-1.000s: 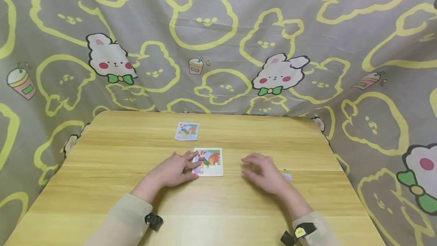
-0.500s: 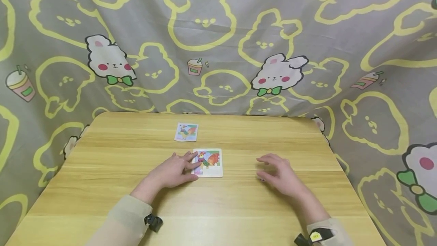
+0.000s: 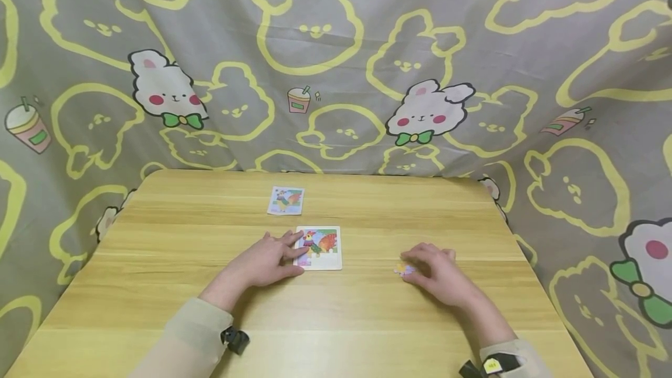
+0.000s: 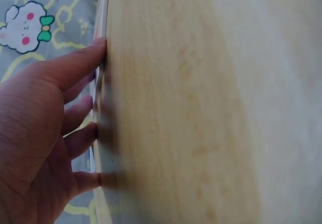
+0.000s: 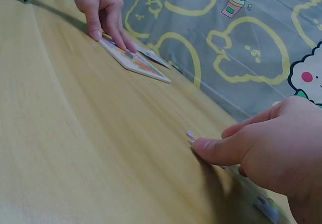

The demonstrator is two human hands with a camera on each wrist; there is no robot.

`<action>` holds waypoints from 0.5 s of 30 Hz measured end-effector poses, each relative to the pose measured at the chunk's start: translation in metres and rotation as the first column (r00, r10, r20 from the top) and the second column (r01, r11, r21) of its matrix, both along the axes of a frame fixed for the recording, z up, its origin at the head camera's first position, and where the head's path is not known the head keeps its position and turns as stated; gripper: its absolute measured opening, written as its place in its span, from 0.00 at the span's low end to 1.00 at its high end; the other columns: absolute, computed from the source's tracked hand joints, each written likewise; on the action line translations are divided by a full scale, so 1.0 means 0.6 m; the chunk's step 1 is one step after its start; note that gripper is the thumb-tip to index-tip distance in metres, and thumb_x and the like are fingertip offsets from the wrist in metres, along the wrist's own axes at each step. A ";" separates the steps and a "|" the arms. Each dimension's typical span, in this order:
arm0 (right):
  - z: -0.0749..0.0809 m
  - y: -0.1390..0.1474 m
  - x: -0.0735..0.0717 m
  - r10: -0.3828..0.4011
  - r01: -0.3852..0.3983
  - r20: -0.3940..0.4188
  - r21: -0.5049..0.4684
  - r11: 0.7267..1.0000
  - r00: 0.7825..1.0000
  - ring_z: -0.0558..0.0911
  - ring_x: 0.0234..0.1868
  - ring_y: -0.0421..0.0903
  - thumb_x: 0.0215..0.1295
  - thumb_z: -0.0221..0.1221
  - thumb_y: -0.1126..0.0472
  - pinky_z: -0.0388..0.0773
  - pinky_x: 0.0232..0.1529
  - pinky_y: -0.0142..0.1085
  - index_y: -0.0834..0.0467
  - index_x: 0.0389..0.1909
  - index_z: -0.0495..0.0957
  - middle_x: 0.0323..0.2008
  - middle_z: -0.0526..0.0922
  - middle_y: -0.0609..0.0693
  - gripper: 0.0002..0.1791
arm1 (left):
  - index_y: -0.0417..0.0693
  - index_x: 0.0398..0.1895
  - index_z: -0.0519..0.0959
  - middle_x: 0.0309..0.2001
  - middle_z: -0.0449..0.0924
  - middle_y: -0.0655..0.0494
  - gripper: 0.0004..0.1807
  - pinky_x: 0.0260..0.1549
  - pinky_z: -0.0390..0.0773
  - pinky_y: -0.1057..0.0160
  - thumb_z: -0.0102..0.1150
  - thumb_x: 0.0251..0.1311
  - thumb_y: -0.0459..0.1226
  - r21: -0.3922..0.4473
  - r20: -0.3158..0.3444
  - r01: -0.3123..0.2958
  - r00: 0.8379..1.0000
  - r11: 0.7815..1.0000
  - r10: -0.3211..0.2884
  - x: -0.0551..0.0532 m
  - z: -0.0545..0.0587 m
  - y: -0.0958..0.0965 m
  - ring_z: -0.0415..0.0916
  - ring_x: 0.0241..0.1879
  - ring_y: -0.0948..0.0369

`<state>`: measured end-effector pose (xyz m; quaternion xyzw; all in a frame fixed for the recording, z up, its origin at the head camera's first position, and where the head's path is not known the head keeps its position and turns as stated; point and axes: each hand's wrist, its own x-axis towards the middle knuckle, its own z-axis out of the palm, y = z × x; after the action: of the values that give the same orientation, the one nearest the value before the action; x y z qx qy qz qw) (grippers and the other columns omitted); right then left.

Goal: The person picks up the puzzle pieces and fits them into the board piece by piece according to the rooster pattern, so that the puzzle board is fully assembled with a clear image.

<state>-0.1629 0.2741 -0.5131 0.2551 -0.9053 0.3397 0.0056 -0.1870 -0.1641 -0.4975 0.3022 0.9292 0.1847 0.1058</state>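
Observation:
A square jigsaw puzzle [image 3: 326, 260] with a white border and a rooster picture lies on the wooden table; pale, bare backing shows along its lower part. My left hand [image 3: 266, 261] rests on its left side with fingers spread, thumb at the lower left corner. To the right, my right hand [image 3: 438, 276] pinches a small puzzle piece [image 3: 403, 268], orange and lilac, between thumb and fingers low over the table. In the right wrist view, only the tip of that piece [image 5: 190, 136] pokes out past the thumb. Another loose piece [image 5: 266, 209] lies below the right hand.
Behind the puzzle lies a picture card [image 3: 286, 200] with the same rooster. A patterned grey curtain [image 3: 336, 74] hangs along the back and sides of the table [image 3: 336, 319]. Black camera straps sit on both wrists.
My right hand has moved right, away from the puzzle, and now pinches a piece that shows at its fingertips. The left hand stays on the puzzle.

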 end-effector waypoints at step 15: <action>-0.012 -0.002 0.010 -0.060 0.060 0.000 0.003 0.998 0.998 0.76 0.37 0.41 0.65 0.74 0.59 0.51 0.47 0.46 0.52 0.47 0.81 0.40 0.81 0.39 0.14 | 0.54 0.73 0.78 0.81 0.59 0.47 0.30 0.71 0.50 0.24 0.63 0.73 0.54 -0.005 0.006 0.001 1.000 1.000 -0.001 0.001 0.002 0.000 0.54 0.79 0.42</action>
<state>-0.1566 0.2729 -0.5201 0.2279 -0.9131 0.3379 0.0152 -0.1863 -0.1642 -0.4961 0.3016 0.9292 0.1833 0.1092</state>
